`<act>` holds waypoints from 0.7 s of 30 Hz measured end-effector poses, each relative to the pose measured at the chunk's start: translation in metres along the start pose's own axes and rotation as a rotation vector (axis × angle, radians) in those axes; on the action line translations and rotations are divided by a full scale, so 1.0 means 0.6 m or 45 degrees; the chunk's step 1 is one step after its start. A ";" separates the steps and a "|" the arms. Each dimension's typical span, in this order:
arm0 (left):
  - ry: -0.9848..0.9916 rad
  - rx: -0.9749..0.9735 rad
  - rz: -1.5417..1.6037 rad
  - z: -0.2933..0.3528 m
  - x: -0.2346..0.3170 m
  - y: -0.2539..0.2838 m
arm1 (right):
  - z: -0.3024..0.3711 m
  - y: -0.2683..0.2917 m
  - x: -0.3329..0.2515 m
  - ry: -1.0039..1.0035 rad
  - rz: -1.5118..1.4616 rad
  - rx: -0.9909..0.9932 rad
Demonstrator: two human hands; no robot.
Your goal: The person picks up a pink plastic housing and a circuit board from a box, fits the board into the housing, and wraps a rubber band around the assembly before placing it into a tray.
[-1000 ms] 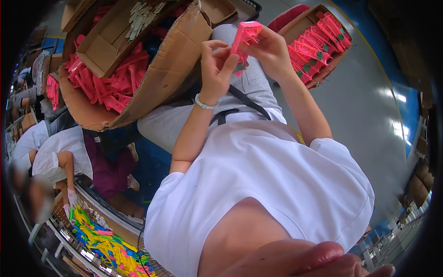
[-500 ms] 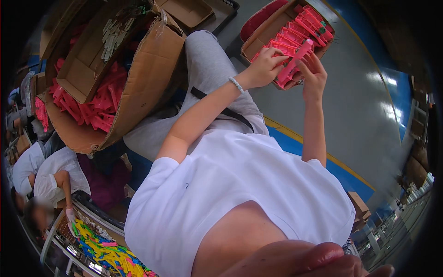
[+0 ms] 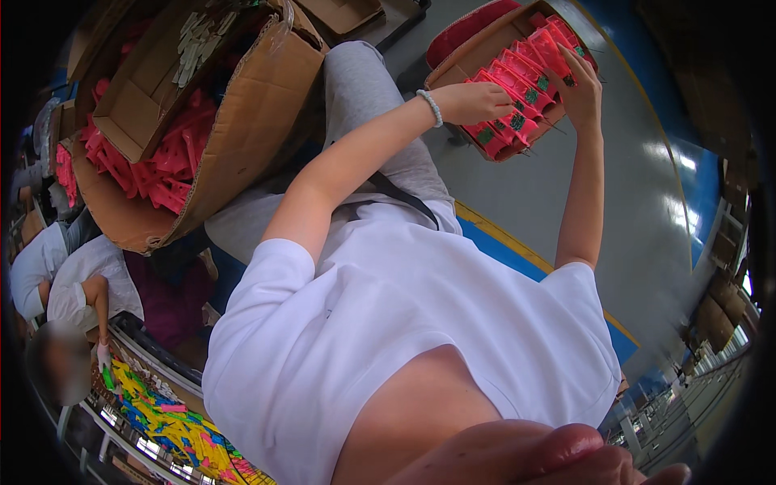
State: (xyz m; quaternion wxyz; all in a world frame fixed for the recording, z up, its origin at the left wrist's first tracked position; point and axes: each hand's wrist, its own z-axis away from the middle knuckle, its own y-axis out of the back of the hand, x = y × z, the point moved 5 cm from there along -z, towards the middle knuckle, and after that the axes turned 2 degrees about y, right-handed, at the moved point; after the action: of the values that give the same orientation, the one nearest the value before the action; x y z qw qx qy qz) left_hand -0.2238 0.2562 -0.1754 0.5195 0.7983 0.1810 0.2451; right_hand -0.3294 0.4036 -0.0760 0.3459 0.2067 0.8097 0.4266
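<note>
A shallow cardboard box (image 3: 447, 74) at the upper right holds a row of bright pink plastic parts (image 3: 517, 69), several with small green circuit boards and thin wires. My right hand (image 3: 580, 90) is at the box's right side, thumb and fingers closed round a pink plastic part (image 3: 553, 58) at the end of the row. My left hand (image 3: 478, 103), with a pale bead bracelet at the wrist, hovers over the near left of the box. Its fingertips are pinched together; whether anything small is between them is hidden.
On the left stands a big carton (image 3: 259, 105) of loose pink parts, with a smaller cardboard tray (image 3: 121, 133) of white pieces inside. A red stool seat (image 3: 461, 39) shows behind the box. A gloved co-worker (image 3: 93, 283) reaches into a bin of colourful pieces (image 3: 174, 428) at lower left.
The pink part held up between both hands has gone down to the box with my right hand, which moved right. My left hand has let go of it and drawn slightly back.
</note>
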 end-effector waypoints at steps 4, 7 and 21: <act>-0.079 0.047 0.140 0.042 0.002 0.007 | 0.048 -0.059 -0.027 -0.121 -0.341 -0.184; -0.029 0.040 0.192 0.055 0.006 0.008 | 0.105 -0.132 -0.017 -0.162 -0.181 -0.585; 0.046 0.110 0.196 0.101 0.035 0.009 | 0.113 -0.150 -0.007 -0.194 -0.291 -0.590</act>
State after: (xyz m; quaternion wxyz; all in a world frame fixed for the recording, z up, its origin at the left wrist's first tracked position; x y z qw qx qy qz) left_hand -0.1714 0.2206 -0.1864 0.4609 0.8270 0.1389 0.2904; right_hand -0.2801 0.3886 -0.1765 0.4899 0.0609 0.6802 0.5419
